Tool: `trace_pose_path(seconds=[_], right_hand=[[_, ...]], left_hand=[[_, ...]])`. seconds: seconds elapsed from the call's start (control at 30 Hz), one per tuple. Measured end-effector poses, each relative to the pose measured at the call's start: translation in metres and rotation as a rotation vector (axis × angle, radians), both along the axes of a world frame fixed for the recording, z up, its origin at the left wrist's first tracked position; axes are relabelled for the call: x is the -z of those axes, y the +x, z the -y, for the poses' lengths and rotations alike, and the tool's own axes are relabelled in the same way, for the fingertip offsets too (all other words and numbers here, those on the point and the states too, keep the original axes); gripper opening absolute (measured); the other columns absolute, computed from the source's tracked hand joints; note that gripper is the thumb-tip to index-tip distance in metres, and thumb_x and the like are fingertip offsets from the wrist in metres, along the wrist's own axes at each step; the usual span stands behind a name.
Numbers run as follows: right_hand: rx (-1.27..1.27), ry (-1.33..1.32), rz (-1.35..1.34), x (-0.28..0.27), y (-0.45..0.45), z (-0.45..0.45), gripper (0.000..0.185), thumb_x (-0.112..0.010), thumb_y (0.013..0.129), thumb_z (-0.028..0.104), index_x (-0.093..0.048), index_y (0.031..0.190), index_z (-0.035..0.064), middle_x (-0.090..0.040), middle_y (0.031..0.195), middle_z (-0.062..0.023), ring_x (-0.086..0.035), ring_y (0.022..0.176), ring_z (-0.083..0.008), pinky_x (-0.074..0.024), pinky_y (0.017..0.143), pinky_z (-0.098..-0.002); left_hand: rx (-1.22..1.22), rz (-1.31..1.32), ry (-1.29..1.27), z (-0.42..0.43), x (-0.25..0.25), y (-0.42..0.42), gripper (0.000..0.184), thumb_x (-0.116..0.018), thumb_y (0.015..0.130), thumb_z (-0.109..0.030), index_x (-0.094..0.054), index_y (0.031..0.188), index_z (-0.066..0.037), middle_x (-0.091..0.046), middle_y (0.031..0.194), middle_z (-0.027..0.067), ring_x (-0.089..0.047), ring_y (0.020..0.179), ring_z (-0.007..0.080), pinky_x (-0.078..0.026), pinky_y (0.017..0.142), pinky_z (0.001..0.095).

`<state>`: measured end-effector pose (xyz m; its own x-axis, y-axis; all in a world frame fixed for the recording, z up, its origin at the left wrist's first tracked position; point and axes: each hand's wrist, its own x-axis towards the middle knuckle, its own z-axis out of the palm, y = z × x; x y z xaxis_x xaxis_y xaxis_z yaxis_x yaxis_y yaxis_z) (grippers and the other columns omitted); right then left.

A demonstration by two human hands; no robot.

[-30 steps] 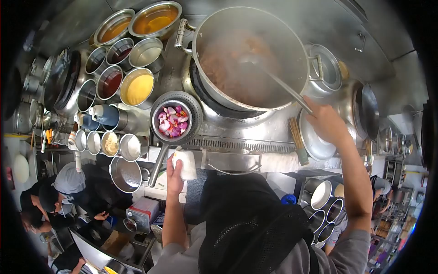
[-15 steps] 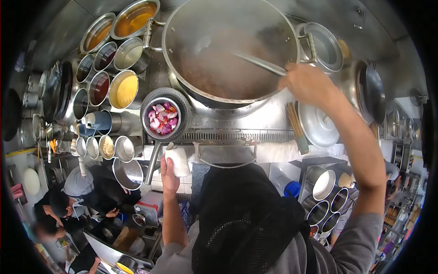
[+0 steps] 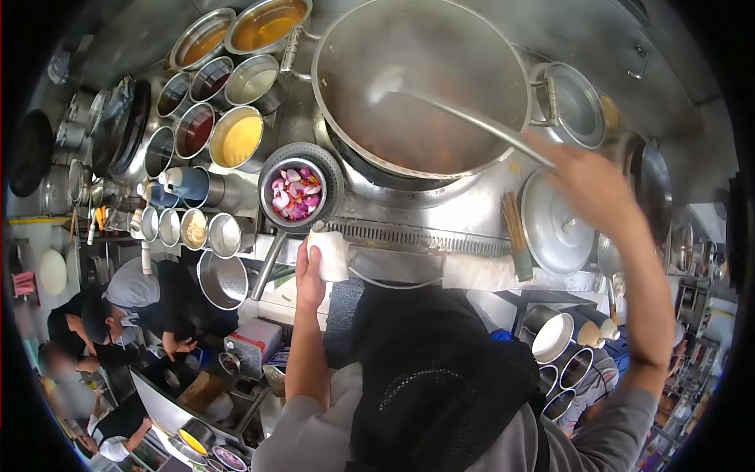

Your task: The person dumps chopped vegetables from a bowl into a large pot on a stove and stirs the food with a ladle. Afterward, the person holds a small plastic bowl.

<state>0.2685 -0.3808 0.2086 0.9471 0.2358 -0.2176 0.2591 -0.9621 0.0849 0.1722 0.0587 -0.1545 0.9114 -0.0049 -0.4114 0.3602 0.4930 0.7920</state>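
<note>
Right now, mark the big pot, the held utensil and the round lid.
Big pot (image 3: 425,33): head view, far inner wall.
Held utensil (image 3: 476,119): head view, middle of its handle.
Round lid (image 3: 546,224): head view, top surface.

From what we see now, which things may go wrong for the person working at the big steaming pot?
Steam from the pot might scald the right hand, which grips the long-handled tool near the rim.

The steam also blurs the contents, so burning could go unnoticed.

The strainer handle juts past the counter edge beside the left hand; a knock might spill the onion pieces.
</note>
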Motion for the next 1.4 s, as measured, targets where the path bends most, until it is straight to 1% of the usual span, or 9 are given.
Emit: trace_pose_path(seconds=[0.17, 0.37, 0.53, 0.6, 0.8, 0.9, 1.07, 1.17, 1.4], right_hand=[[-0.095, -0.113, -0.073, 0.02, 0.017, -0.006, 0.063, -0.061, 0.094, 0.008, -0.053, 0.155, 0.021, -0.075, 0.107, -0.0204, -0.074, 0.093, -0.0385, -0.0598, 0.079, -0.0499], [-0.01, -0.176, -0.12, -0.059, -0.021, 0.026, 0.065, -0.067, 0.091, 0.007, -0.056, 0.153, 0.0198, -0.075, 0.114, -0.0167, -0.073, 0.095, -0.0382, -0.0578, 0.084, -0.0504], [0.119, -0.213, -0.144, -0.118, -0.025, 0.013, 0.066, -0.071, 0.089, 0.007, -0.058, 0.153, 0.019, -0.074, 0.124, -0.0161, -0.071, 0.1, -0.0395, -0.0551, 0.091, -0.05], [0.09, -0.244, -0.111, -0.124, -0.026, 0.017, 0.065, -0.072, 0.089, 0.007, -0.059, 0.152, 0.017, -0.074, 0.122, -0.0161, -0.071, 0.1, -0.0393, -0.055, 0.091, -0.0495], [0.002, -0.308, -0.12, -0.033, 0.012, 0.021, 0.06, -0.07, 0.091, 0.006, -0.056, 0.149, 0.0093, -0.075, 0.11, -0.0213, -0.072, 0.102, -0.0397, -0.055, 0.092, -0.0506], [0.084, -0.038, -0.188, 0.02, 0.029, 0.028, 0.06, -0.07, 0.094, 0.011, -0.053, 0.151, 0.0028, -0.075, 0.111, -0.0254, -0.071, 0.105, -0.0432, -0.0538, 0.093, -0.0522], [0.329, 0.363, -0.244, 0.035, 0.013, -0.001, 0.056, -0.07, 0.097, 0.016, -0.057, 0.15, 0.0009, -0.074, 0.099, -0.0281, -0.071, 0.098, -0.0437, -0.0524, 0.091, -0.0482], [0.467, 0.304, -0.261, 0.016, -0.001, -0.005, 0.056, -0.068, 0.098, 0.015, -0.055, 0.151, 0.002, -0.073, 0.095, -0.027, -0.07, 0.092, -0.0439, -0.0521, 0.09, -0.0469], [0.097, 0.283, -0.029, 0.061, 0.038, -0.004, 0.055, -0.063, 0.099, 0.017, -0.054, 0.154, 0.0103, -0.073, 0.096, -0.0282, -0.071, 0.094, -0.0453, -0.0548, 0.085, -0.0507]], left_hand=[[-0.03, 0.006, 0.099, -0.014, 0.004, -0.019, 0.052, -0.058, 0.112, -0.027, -0.045, 0.156, -0.002, -0.062, 0.142, 0.0118, -0.061, 0.126, 0.0202, -0.049, 0.11, 0.036], [0.044, 0.004, 0.372, -0.034, 0.029, -0.031, 0.057, -0.066, 0.108, -0.02, -0.045, 0.157, 0.0, -0.06, 0.144, 0.0128, -0.06, 0.127, 0.0193, -0.049, 0.109, 0.0343], [0.253, 0.235, 0.937, -0.037, 0.04, -0.022, 0.055, -0.078, 0.097, -0.014, -0.057, 0.146, 0.0, -0.06, 0.142, 0.0198, -0.056, 0.134, 0.0308, -0.044, 0.115, 0.0407], [0.259, 0.207, 0.928, -0.037, 0.028, -0.021, 0.054, -0.079, 0.095, -0.014, -0.059, 0.144, -0.001, -0.06, 0.141, 0.0198, -0.056, 0.134, 0.0323, -0.043, 0.115, 0.0414], [0.262, 0.066, 0.744, -0.043, 0.034, -0.021, 0.07, -0.085, 0.089, -0.016, -0.053, 0.15, -0.004, -0.061, 0.143, 0.0217, -0.058, 0.134, 0.0352, -0.046, 0.114, 0.0442], [0.303, 0.11, 0.776, -0.049, 0.041, -0.022, 0.075, -0.086, 0.088, -0.016, -0.049, 0.152, -0.003, -0.06, 0.145, 0.0218, -0.058, 0.135, 0.0344, -0.049, 0.111, 0.0437], [0.299, 0.163, 0.826, -0.043, 0.041, -0.023, 0.073, -0.085, 0.088, -0.009, -0.048, 0.151, -0.003, -0.06, 0.143, 0.0156, -0.06, 0.13, 0.0276, -0.055, 0.102, 0.0447], [0.268, 0.155, 0.781, -0.043, 0.036, -0.021, 0.072, -0.085, 0.088, -0.008, -0.049, 0.15, -0.002, -0.062, 0.139, 0.0162, -0.061, 0.126, 0.027, -0.056, 0.099, 0.043], [0.261, 0.196, 0.851, -0.038, 0.033, -0.017, 0.071, -0.086, 0.087, -0.007, -0.047, 0.146, -0.001, -0.065, 0.133, 0.0176, -0.067, 0.115, 0.0263, -0.057, 0.096, 0.0388]])
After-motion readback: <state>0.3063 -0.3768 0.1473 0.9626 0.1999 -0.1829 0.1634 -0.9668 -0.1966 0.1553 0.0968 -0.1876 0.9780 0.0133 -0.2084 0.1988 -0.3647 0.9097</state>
